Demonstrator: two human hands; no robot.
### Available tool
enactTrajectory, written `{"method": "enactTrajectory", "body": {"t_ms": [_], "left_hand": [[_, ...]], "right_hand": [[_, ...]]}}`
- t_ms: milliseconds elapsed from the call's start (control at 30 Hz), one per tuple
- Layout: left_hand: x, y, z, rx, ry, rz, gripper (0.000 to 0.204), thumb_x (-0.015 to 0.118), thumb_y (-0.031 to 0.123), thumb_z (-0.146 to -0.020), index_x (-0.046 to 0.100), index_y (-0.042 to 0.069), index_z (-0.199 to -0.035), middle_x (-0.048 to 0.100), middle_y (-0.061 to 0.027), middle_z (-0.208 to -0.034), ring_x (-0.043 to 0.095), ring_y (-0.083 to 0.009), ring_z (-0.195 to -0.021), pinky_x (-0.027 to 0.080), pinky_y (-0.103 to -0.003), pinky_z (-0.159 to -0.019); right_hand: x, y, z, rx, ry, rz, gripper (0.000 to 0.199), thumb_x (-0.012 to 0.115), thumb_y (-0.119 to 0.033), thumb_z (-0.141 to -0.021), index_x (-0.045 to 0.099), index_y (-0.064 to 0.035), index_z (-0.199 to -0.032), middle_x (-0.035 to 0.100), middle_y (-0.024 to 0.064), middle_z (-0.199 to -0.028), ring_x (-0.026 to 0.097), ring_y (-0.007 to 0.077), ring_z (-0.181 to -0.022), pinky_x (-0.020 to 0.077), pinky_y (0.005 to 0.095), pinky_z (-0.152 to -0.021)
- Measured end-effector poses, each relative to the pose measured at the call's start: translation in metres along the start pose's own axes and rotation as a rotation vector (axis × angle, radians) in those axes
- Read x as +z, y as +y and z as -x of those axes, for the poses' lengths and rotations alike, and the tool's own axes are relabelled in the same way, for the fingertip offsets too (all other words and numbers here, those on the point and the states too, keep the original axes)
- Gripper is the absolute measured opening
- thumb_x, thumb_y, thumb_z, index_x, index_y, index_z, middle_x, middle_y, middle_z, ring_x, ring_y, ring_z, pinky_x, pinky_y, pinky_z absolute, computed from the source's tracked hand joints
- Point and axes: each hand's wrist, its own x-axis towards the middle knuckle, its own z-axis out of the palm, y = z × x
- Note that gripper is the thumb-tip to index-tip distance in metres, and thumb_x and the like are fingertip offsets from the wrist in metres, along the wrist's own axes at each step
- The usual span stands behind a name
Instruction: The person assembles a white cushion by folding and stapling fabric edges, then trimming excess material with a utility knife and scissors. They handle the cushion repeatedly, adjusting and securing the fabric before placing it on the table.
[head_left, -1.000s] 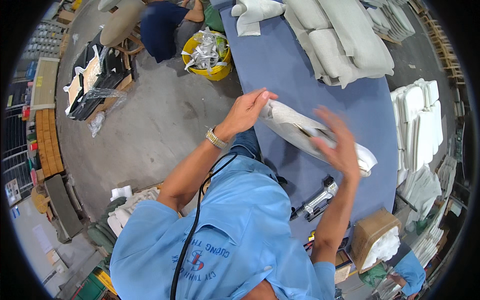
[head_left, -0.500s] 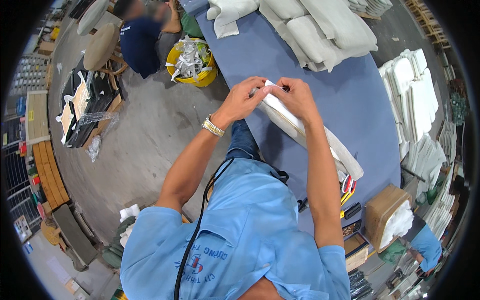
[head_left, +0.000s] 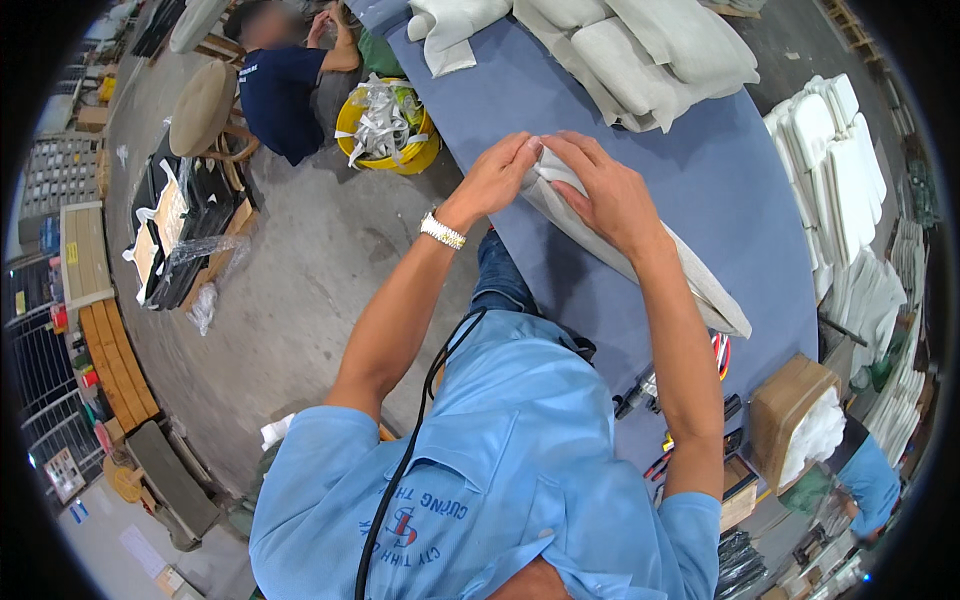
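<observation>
A long, narrow grey fabric-covered cushion (head_left: 590, 237) with a pale inner face lies slantwise over the blue-grey table's left edge area, its far end raised between my hands. My left hand (head_left: 500, 178) is closed at that end, thumb and fingers pinching the fabric corner. Around the same end curls my right hand (head_left: 612, 196), its fingers over the far side and its thumb on the near side. Both sets of fingertips almost meet at the tip. My right forearm crosses over part of the cushion, and its near end rests by some tools.
Grey padded pieces (head_left: 640, 70) are piled on the table's (head_left: 700, 190) far side. Red-handled scissors (head_left: 721, 350) and a cardboard box (head_left: 775, 410) of white stuffing sit near right. A yellow bucket (head_left: 412, 160) of scraps stands left, near a crouching person (head_left: 280, 95).
My right hand has gone from a tight pinch to a wider curl around the cushion's end. The white strip at the tip is now mostly covered by the grey fabric.
</observation>
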Motion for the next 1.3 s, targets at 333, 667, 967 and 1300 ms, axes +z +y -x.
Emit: {"method": "enactTrajectory", "body": {"t_ms": [333, 667, 967, 1300], "left_hand": [[-0.001, 0.001, -0.022, -0.051, -0.077, 0.009, 0.050, 0.040, 0.045, -0.113, 0.062, 0.001, -0.110, 0.060, -0.0029, -0.095, 0.052, -0.0154, -0.092, 0.045, -0.032, -0.087], [-0.008, -0.013, 0.001, -0.067, -0.090, 0.094, 0.048, 0.044, 0.044, -0.111, 0.060, 0.002, -0.129, 0.063, -0.0057, -0.115, 0.058, -0.0162, -0.101, 0.049, -0.032, -0.088], [-0.021, 0.025, 0.028, 0.008, -0.094, -0.315, 0.043, 0.067, 0.032, -0.091, 0.068, -0.001, -0.119, 0.067, -0.0188, -0.119, 0.065, -0.0348, -0.105, 0.052, -0.041, -0.090], [-0.022, 0.006, 0.056, 0.011, 0.034, -0.244, 0.030, 0.071, 0.023, -0.087, 0.074, 0.002, -0.107, 0.075, -0.0134, -0.102, 0.071, -0.0244, -0.082, 0.054, -0.035, -0.073]], "right_hand": [[0.013, 0.042, -0.015, -0.372, -0.026, 0.380, 0.019, 0.062, -0.013, -0.092, 0.065, -0.0121, -0.110, 0.070, 0.0048, -0.120, 0.073, 0.0236, -0.089, 0.0599, 0.0379, -0.068], [0.032, 0.023, -0.022, 0.019, -0.070, -0.016, 0.017, 0.067, -0.019, -0.096, 0.060, -0.0081, -0.107, 0.072, 0.0160, -0.091, 0.070, 0.0411, -0.082, 0.0533, 0.0503, -0.069], [0.020, 0.002, -0.001, 0.163, -0.091, -0.130, 0.022, 0.072, -0.023, -0.094, 0.065, -0.0081, -0.109, 0.074, 0.0179, -0.088, 0.069, 0.0427, -0.083, 0.0526, 0.0512, -0.070], [0.044, -0.023, 0.008, 0.167, -0.238, 0.098, 0.021, 0.066, -0.027, -0.094, 0.064, -0.0092, -0.106, 0.075, 0.0132, -0.093, 0.073, 0.0375, -0.086, 0.0565, 0.0524, -0.070]]}}
